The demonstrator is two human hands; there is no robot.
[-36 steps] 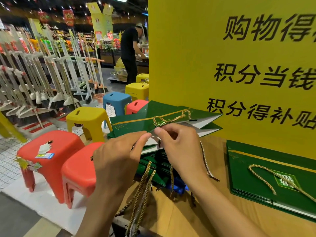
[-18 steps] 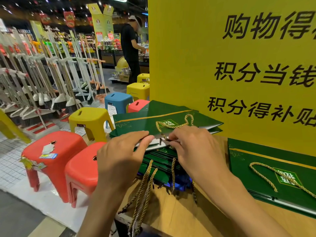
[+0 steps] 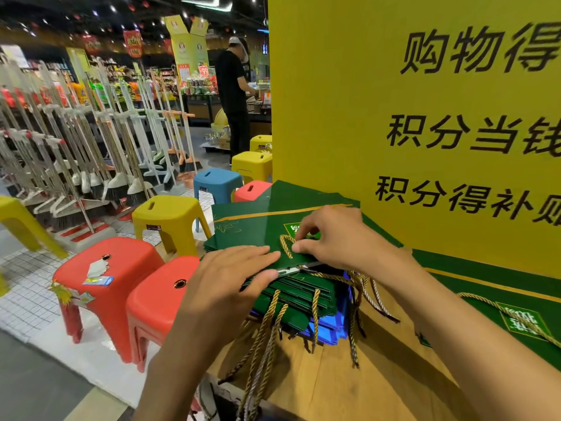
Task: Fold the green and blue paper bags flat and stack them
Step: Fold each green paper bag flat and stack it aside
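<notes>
Top green bag (image 3: 255,229): lies flattened on the pile (image 3: 303,294), at the left end of the wooden table (image 3: 349,387), just near of the yellow sign (image 3: 349,117).
Left hand (image 3: 230,276): flat, fingers straight, pressing the bag's near edge.
Right hand (image 3: 337,238): thumb and forefinger pinch the gold rope handle (image 3: 286,246) against the bag's face.
Pile: green bags over blue bags (image 3: 332,328), cords hanging near.
Right: second green stack (image 3: 491,302), flat.

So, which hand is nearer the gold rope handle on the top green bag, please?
Right. The right hand pinches the gold rope handle; the left hand lies flat just left of it.
</notes>
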